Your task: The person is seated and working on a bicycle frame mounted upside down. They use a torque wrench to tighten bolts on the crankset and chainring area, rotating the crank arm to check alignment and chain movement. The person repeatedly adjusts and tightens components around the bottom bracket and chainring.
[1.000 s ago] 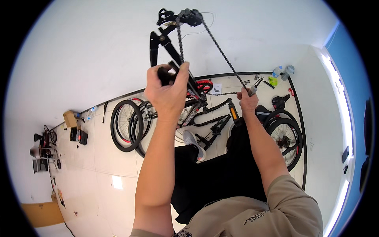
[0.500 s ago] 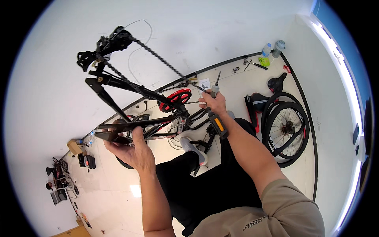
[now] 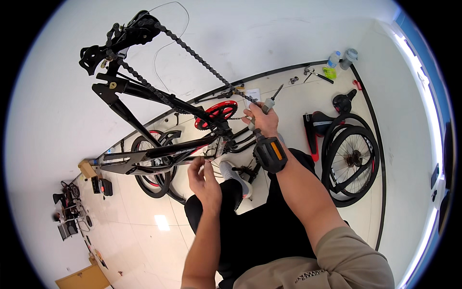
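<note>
Where the chain (image 3: 198, 57) slants down from the derailleur (image 3: 144, 28), I have my right hand (image 3: 265, 120) closed around the handle of a screwdriver (image 3: 269, 104), its shaft pointing up and to the right. The chain reaches that hand's fingers; I cannot tell from here whether they pinch it. My left hand (image 3: 206, 185) is close by the lower side of the frame (image 3: 166, 151), thumb and fingers drawn near each other, but I can't make out whether anything sits between them.

I see the frame tilted across the left half of my view, its derailleur end toward the upper left, in front of the white wall (image 3: 279, 38). A red chainring (image 3: 216, 114) is between that end and the right hand, and a black pedal (image 3: 264, 155) with an orange reflector covers part of the right forearm from my angle. Off to the right I have wheels (image 3: 353, 159) on the floor (image 3: 139, 245), and above them, near the wall, a hammer (image 3: 325, 78) near two bottles (image 3: 334, 59).
</note>
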Action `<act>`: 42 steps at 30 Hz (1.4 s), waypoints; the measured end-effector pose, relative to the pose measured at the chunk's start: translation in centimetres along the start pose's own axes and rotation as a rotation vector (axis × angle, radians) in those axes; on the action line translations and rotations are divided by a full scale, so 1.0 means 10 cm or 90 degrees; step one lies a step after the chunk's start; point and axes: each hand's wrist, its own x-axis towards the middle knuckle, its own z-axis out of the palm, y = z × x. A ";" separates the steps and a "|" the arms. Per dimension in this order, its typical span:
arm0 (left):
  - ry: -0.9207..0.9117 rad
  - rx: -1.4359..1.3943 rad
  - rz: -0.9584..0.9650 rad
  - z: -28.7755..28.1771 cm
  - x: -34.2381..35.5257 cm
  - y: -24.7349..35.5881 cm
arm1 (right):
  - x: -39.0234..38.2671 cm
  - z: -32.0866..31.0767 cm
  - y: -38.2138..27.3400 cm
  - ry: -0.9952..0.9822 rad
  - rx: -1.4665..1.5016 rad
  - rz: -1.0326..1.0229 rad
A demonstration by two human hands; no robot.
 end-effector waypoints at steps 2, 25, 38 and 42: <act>-0.014 0.027 -0.017 0.01 0.35 -0.04 | -0.01 0.01 0.02 0.013 -0.006 -0.004; -0.300 -0.185 -0.130 0.34 1.79 -0.29 | 0.05 0.38 0.13 0.044 -0.177 -0.036; -0.279 -0.208 -0.051 0.36 1.77 -0.34 | 0.04 0.36 0.08 0.050 -0.163 -0.046; -0.235 -0.060 0.067 0.45 1.71 -0.35 | 0.06 0.32 0.07 0.056 -0.178 -0.066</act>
